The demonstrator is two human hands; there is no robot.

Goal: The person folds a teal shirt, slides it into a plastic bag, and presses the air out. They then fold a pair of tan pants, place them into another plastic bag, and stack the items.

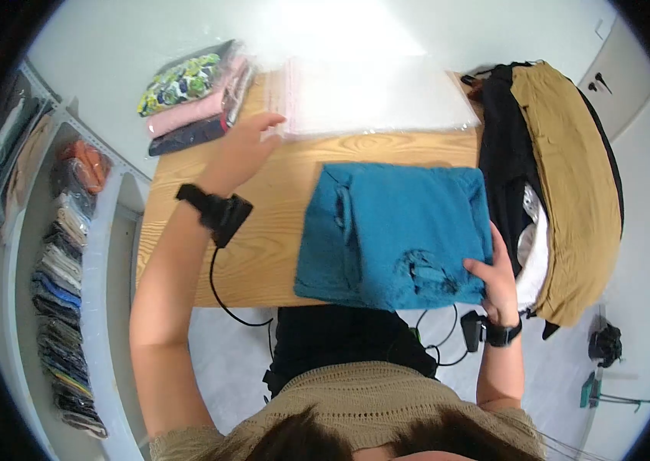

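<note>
A folded teal garment (417, 223) of soft, fleecy cloth lies at the front of the wooden table, with a bunched, darker patch near its lower edge. My right hand (497, 276) grips its right edge, thumb on top and the fingers along the side. Farther back on the left, my left hand (248, 150) is stretched out over the table. Its thumb and fingers are apart, and the fingertips are right at the left edge of a stack of clear plastic bags (378, 96). Each wrist wears a black strapped device with a cable.
Bagged folded clothes (194, 100) are piled at the table's back left corner. Khaki trousers (570, 192) and dark garments (503, 146) hang over the right side, with a white cloth (534, 246) among them. Shelves (102, 230) of bagged clothes stand at left. Cables dangle below the table's front edge.
</note>
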